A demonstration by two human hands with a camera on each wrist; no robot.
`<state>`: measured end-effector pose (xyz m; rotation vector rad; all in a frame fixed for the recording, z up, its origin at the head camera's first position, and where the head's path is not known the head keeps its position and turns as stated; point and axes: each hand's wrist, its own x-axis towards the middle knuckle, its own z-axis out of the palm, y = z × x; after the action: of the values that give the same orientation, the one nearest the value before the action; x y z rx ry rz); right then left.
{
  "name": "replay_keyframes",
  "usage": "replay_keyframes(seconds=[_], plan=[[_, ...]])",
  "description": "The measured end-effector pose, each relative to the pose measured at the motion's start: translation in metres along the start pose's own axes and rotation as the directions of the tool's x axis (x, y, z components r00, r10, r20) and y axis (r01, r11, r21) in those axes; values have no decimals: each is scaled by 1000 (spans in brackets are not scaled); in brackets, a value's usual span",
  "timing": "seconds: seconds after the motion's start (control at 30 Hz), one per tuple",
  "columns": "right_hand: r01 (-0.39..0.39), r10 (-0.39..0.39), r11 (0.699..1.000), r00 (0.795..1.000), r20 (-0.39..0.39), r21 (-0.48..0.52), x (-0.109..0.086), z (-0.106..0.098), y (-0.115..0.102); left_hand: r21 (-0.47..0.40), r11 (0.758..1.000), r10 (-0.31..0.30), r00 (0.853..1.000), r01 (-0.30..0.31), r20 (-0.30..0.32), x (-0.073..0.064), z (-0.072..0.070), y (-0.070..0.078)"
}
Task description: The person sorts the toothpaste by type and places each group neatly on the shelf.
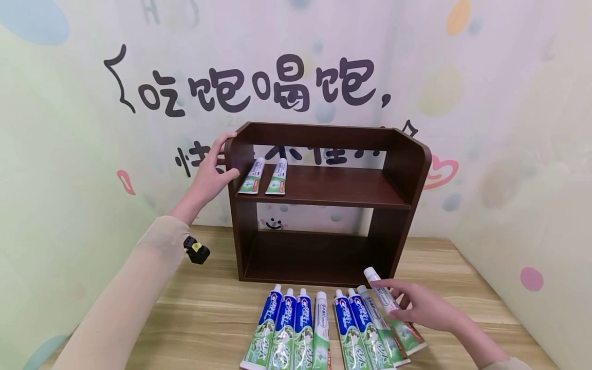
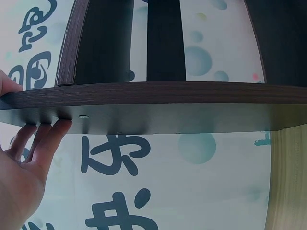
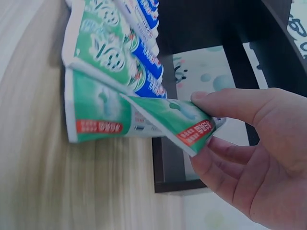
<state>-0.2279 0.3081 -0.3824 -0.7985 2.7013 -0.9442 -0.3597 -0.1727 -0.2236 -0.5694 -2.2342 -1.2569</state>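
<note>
My left hand [image 1: 211, 172] holds the left side panel of a dark brown two-tier shelf [image 1: 324, 202]. In the left wrist view its fingers [image 2: 50, 143] press the panel's outer face, with the thumb over the edge. At the shelf's lower right, my right hand [image 1: 427, 307] pinches a white-and-green toothpaste tube [image 1: 406, 333] between thumb and fingers. This tube, cap toward the shelf, overlaps another white-and-green tube [image 3: 103, 108] on the table in the right wrist view. Two similar toothpaste tubes [image 1: 276, 177] lean at the left of the upper tier, caps up.
Several blue-and-green Crest tubes [image 1: 283, 329] lie in a row on the wooden table [image 1: 203, 308] before the shelf, with a white-and-green tube [image 1: 321, 329] among them. Behind stands a wall [image 1: 176, 31] with dark lettering. A small black device [image 1: 196, 251] sits at my left wrist.
</note>
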Motion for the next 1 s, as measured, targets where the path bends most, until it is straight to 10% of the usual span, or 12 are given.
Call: replay_keyframes(seconds=[1.0], plan=[[54,-54,999,997,-46,-1,14,-4,-50,2,1000,17,1000,-17,-2,0,1,0]])
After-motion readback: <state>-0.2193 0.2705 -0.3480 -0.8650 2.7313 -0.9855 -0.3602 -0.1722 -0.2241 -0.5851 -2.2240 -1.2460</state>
